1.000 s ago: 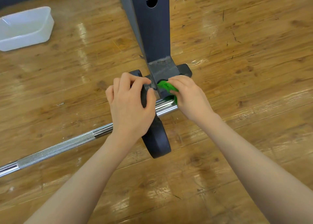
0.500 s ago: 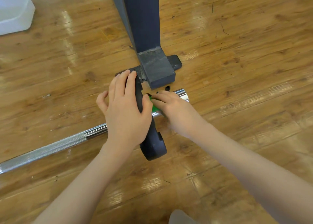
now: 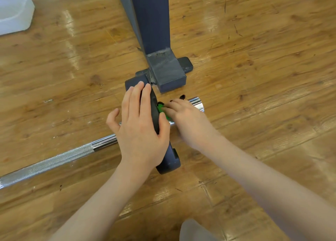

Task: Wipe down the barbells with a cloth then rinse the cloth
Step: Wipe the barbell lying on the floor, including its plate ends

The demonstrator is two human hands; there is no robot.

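The wooden floor [image 3: 254, 40] fills the view, and a dark steel rack post [image 3: 151, 22] rises from its foot near the top centre. Across the floor lies the barbell [image 3: 54, 160], its knurled shaft running from the lower left edge up to the chrome sleeve end [image 3: 196, 103] just right of the hands. A dark weight plate [image 3: 169, 158] is seen standing edge-on on the sleeve, close beside the foot of the post. A white plastic basin [image 3: 14, 9] is set well apart at the upper left corner; whether water is held in it cannot be told.

The plate's rim is grasped by the left hand [image 3: 140, 131], fingers laid over the top and thumb curled round the near side, so that the plate is steadied. The green cloth [image 3: 161, 110] is pinched by the right hand [image 3: 187, 117] and pressed against the sleeve where it meets the plate's outer face; only a small patch of green shows between the two hands.

The wiping step is judged to be under way at this end of the bar. How much of the shaft has been cleaned cannot be read from its shine. The rinsing is judged not yet begun, since the cloth is at the bar and far from the basin
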